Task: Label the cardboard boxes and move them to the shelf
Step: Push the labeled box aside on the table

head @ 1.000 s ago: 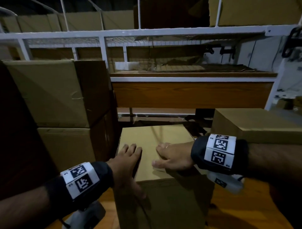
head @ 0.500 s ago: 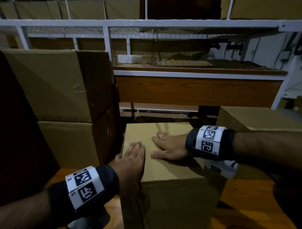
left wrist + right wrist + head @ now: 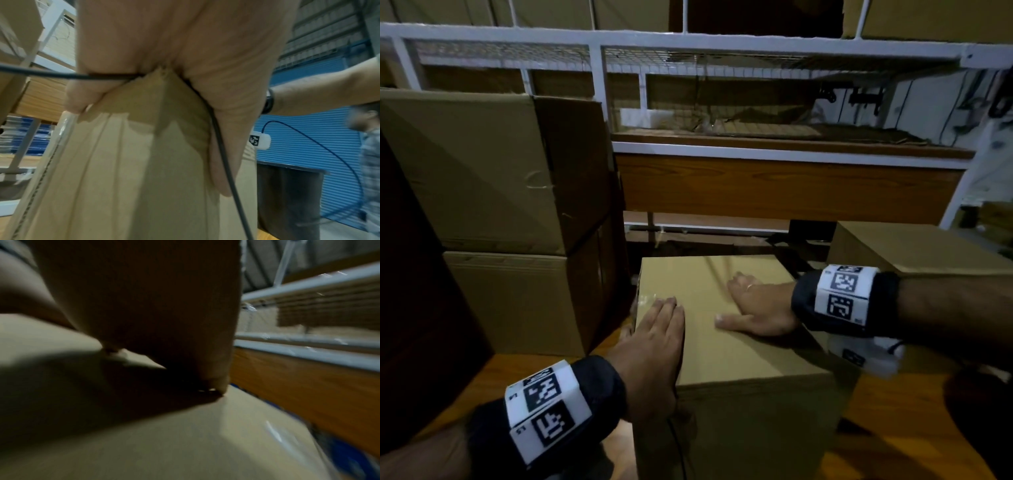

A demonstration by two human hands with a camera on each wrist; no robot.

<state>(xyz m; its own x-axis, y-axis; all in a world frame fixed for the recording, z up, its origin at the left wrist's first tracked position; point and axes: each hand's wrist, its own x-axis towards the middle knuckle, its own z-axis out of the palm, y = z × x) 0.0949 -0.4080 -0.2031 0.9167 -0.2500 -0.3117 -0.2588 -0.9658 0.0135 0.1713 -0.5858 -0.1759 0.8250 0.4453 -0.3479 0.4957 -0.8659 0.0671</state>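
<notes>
Slid my right hand [image 3: 758,310] further onto the box [image 3: 726,342] top, left hand [image 3: 654,346] at its near-left corner, both flat, fingers straight.

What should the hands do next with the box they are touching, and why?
Probably slide both hands to opposite sides of the box and grip it for lifting. The left hand lies over its near left corner, and the right hand rests flat on top, so neither holds it yet. The shelf stands just behind.
</notes>
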